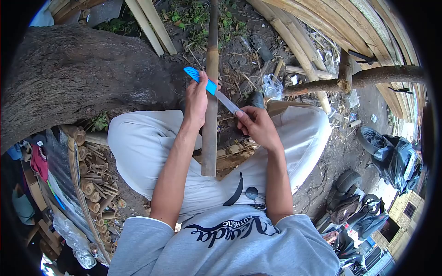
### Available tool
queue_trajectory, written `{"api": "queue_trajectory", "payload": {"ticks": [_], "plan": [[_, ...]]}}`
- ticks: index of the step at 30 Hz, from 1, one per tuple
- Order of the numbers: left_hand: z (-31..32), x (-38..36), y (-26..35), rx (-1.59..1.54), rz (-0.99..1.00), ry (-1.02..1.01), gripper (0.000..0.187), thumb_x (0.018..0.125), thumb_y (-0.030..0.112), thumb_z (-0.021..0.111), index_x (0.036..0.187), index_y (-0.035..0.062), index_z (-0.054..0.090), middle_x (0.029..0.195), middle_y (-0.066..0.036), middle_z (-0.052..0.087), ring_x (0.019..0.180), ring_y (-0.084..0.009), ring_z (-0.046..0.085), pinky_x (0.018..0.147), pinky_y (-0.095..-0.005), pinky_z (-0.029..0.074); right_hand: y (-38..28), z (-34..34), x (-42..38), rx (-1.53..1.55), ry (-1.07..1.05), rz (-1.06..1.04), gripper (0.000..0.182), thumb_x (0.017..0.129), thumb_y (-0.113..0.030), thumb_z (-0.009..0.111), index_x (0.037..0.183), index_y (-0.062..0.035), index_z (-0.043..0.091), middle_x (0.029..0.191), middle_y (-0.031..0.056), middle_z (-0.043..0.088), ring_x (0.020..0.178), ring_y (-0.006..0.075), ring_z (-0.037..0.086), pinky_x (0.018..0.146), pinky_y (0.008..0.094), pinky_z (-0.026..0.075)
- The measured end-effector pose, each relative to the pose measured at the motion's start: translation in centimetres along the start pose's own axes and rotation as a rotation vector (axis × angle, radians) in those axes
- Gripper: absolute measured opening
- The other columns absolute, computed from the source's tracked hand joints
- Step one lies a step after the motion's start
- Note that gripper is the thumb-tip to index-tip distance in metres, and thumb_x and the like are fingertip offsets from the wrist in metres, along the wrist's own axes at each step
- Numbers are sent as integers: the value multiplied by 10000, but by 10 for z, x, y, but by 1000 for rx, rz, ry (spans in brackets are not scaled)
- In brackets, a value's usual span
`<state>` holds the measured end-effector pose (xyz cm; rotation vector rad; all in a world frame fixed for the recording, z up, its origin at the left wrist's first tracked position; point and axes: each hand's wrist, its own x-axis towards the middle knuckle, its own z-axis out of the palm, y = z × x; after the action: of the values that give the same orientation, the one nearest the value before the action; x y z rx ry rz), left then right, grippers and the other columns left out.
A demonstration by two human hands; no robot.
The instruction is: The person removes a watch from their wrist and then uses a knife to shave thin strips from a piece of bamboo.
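My left hand [197, 99] is closed around the blue slotted end [200, 80] of a knife, thumb on top. A fingertip shows past the right side of a long bamboo slat [210, 133], so the fingers pass behind it. The knife's pale, narrow blade [226, 102] slants down to the right across the slat. My right hand [258, 126] pinches the lower right end of the knife, which its fingers hide. Between my knees, the slat runs from near my lap away past the top of the view.
A thick tree trunk [83, 73] lies at left, above stacked bamboo pieces [94, 193]. Long bamboo strips [340, 23] lean at upper right, near a horizontal branch [386, 76]. A plastic bag [272, 86] lies beyond my right knee. Motorbikes [391, 158] stand at far right.
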<state>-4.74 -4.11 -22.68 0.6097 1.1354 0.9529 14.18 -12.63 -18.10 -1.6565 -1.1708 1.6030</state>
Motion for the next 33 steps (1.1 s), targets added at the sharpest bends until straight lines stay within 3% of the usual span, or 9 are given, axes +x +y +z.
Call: {"api": "queue_trajectory", "payload": {"ticks": [3, 9, 11, 17, 19, 21, 24, 28, 33], "plan": [[-10, 2, 23, -84, -38, 44, 486, 1027, 556, 494, 1083, 86, 607, 989, -63, 665, 986, -225, 688, 778, -378, 540, 6, -29, -8, -250, 86, -14, 307, 1034, -274, 610, 943, 17, 643, 679, -10, 560, 576, 59, 484, 529, 242, 395], [-1, 3, -1, 104, -18, -102, 541, 1032, 550, 490, 1132, 46, 661, 1011, -86, 669, 958, -190, 650, 804, -344, 515, -3, -32, -4, -22, 523, -6, 316, 1006, -288, 648, 953, 23, 654, 673, -8, 555, 601, 44, 472, 548, 242, 387], [6, 3, -5, 116, 17, -120, 546, 1050, 521, 470, 1141, 20, 670, 1015, -92, 671, 945, -166, 620, 828, -321, 495, 3, -31, 0, -142, 579, -63, 390, 974, -345, 659, 924, 41, 673, 668, 44, 620, 557, 114, 530, 549, 326, 438], [15, 1, -5, 53, -4, -131, 514, 1072, 471, 446, 1164, 13, 659, 1109, -91, 681, 1015, -168, 613, 927, -327, 468, 6, -16, 12, -89, 522, -90, 378, 991, -335, 632, 980, 40, 677, 700, 2, 569, 636, 103, 527, 576, 294, 402], [19, -3, -6, -6, -22, -184, 497, 1072, 462, 446, 1193, 25, 650, 1201, -81, 673, 1061, -171, 601, 977, -338, 456, 0, -2, 16, 546, 250, -87, 374, 1034, -314, 568, 1179, 25, 628, 775, 10, 563, 637, 73, 444, 612, 250, 386], [16, -3, -7, -36, -42, -215, 471, 1070, 460, 454, 1226, 47, 615, 1251, -74, 664, 1093, -178, 589, 998, -357, 455, 8, 2, 22, 522, 186, -73, 379, 1067, -319, 495, 1248, 6, 567, 843, 14, 582, 623, 93, 429, 612, 235, 373], [13, -6, -4, -122, -98, -201, 451, 1066, 461, 462, 1257, 66, 567, 1248, -65, 669, 1117, -186, 581, 1019, -369, 445, 10, 4, 24, 368, 243, -84, 311, 1082, -293, 479, 1181, -23, 600, 873, 39, 605, 784, 106, 564, 729, 257, 450], [14, -7, -8, -75, -87, -205, 485, 1061, 497, 445, 1301, 81, 513, 1337, -69, 620, 1149, -203, 570, 1054, -385, 421, 10, -1, 30, 1055, 431, -328, 289, 1094, -193, 425, 1331, -34, 378, 1273, 242, 629, 1220, 362, 622, 1031, 485, 535], [23, -9, -9, -74, -102, -250, 503, 1066, 518, 404, 1311, 90, 504, 1412, -75, 564, 1160, -216, 565, 1064, -395, 412, 11, 11, 34, 1014, 531, -337, 306, 1087, -219, 451, 1325, -61, 341, 1351, 258, 578, 1256, 390, 591, 1029, 507, 535]]}}
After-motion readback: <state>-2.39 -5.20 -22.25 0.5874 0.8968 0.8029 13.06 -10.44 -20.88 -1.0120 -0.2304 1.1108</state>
